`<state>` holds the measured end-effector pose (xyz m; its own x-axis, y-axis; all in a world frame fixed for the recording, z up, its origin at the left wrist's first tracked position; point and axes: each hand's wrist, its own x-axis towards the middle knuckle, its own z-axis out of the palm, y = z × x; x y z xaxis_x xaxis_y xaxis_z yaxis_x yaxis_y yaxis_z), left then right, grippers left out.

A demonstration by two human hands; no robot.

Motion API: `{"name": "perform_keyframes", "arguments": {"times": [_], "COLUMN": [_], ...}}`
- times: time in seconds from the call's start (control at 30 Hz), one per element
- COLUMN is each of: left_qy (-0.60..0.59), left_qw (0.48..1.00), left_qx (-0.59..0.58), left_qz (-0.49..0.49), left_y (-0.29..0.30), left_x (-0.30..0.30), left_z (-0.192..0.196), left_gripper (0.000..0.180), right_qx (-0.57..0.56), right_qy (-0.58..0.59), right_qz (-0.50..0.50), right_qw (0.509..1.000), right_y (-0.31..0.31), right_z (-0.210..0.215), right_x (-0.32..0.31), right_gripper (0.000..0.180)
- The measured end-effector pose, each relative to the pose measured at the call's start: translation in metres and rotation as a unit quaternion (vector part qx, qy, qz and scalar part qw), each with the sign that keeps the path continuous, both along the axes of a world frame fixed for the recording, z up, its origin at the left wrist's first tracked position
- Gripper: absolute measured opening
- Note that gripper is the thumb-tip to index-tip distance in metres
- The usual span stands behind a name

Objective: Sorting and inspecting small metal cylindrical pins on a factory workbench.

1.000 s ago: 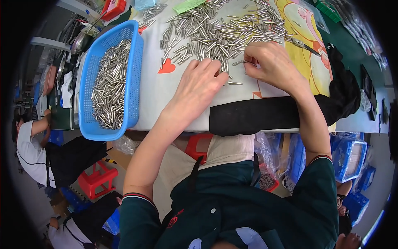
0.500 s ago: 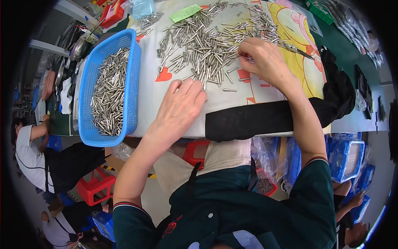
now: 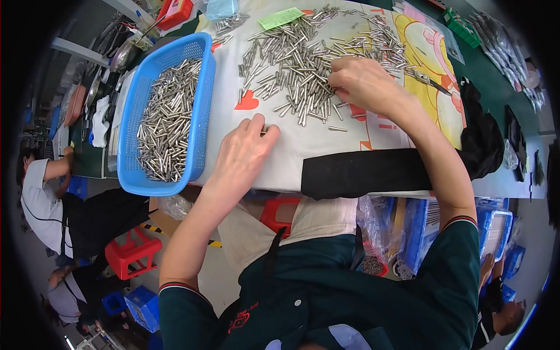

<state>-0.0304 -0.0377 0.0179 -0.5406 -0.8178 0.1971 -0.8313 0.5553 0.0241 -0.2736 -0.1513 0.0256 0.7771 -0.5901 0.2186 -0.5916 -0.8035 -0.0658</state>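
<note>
A loose pile of small silvery metal pins (image 3: 303,70) is spread over the printed cloth (image 3: 280,160) in front of me. My right hand (image 3: 370,86) is closed at the right side of the pile, its fingertips down among the pins; what they pinch is hidden. My left hand (image 3: 245,149) hovers over the cloth between the pile and a blue plastic basket (image 3: 201,119). Its fingers are curled, and a bit of a metal pin shows between them. Many similar pins (image 3: 169,116) fill the basket at the left.
A black sleeve-like cloth (image 3: 364,174) lies along the table's front edge. Cutting pliers (image 3: 429,81) rest right of the pile, and a green paper slip (image 3: 281,18) lies at its far side. A red bin (image 3: 175,13) stands far left. Other people sit at both sides.
My left hand has moved left, away from the pile's near edge toward the basket. My right hand stays at the pile, slightly lower. The whole view has shifted a little.
</note>
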Motion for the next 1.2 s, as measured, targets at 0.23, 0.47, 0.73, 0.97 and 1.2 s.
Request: {"name": "perform_keyframes", "arguments": {"times": [0.23,0.47,0.73,0.97,1.2], "left_qy": [-0.01,-0.026,0.378,0.54,0.533], "left_qw": [0.999,0.998,0.923,0.84,0.844], "left_qx": [-0.047,-0.055,-0.067,-0.045,-0.061], "left_qz": [-0.02,-0.025,-0.035,-0.011,-0.01], "left_y": [-0.002,-0.004,-0.034,-0.041,-0.038], "left_x": [-0.001,-0.004,-0.016,-0.038,-0.038], "left_z": [-0.004,-0.003,-0.012,-0.026,-0.025], "left_gripper": [0.013,0.013,0.016,0.014,0.016], "right_qx": [-0.024,-0.109,-0.01,0.043,0.055], "right_qy": [0.012,-0.006,-0.33,-0.477,-0.494], "right_qz": [0.016,-0.002,0.026,-0.018,-0.018], "right_qw": [0.999,0.994,0.944,0.877,0.868], "right_y": [0.001,0.011,0.027,0.053,0.053], "right_z": [0.0,-0.012,0.003,-0.027,-0.03], "right_x": [0.01,0.011,0.026,0.046,0.049], "right_gripper": [0.005,0.005,0.008,0.016,0.017]}}
